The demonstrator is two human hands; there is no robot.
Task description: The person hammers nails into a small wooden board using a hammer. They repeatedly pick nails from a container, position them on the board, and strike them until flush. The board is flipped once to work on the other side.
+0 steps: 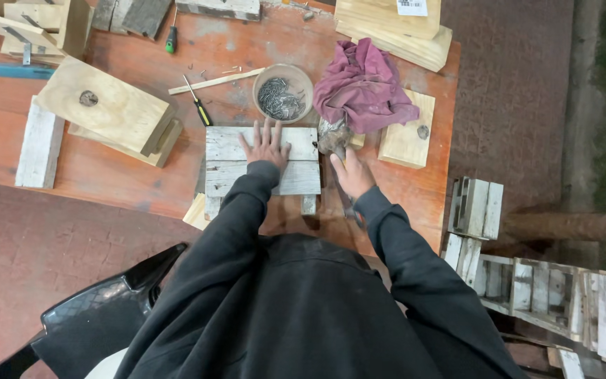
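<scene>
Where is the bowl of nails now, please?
In the head view, the bowl of nails stands on the table, just beyond the white boards under the left hand, beside the pink rag.

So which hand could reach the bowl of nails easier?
Probably the left hand. It lies flat and open on the white boards, fingers pointing at the bowl of nails just beyond. The right hand sits off the boards' side, lower and farther from the bowl.
</scene>
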